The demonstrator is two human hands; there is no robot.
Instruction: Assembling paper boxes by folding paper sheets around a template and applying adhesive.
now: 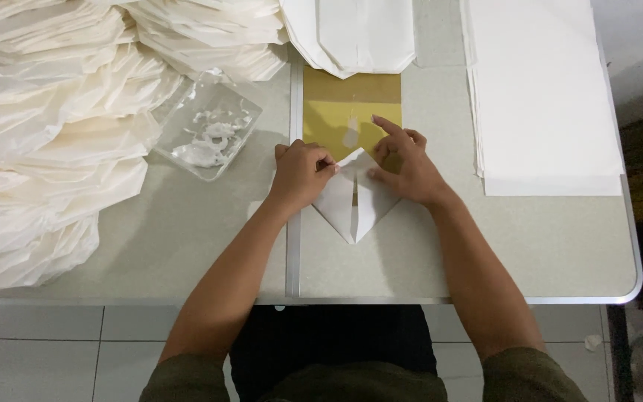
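A folded white paper (355, 202), pointed toward the person, lies on the grey table (530, 246) over a yellow mat (336, 123). The left hand (301, 173) pinches its top flap; the right hand (405, 165) presses it (forefinger raised). Beside them sits a clear tray (210, 128).

A plain white folded paper sheet (355, 202) lies on a mustard-yellow card with a brown band (351, 104), on a pale grey-beige tabletop (530, 238); olive-green sleeves (187, 376).

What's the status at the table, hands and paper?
Left hand and right hand pressing the white folded paper on the yellow board. Clear tray sits apart, left.
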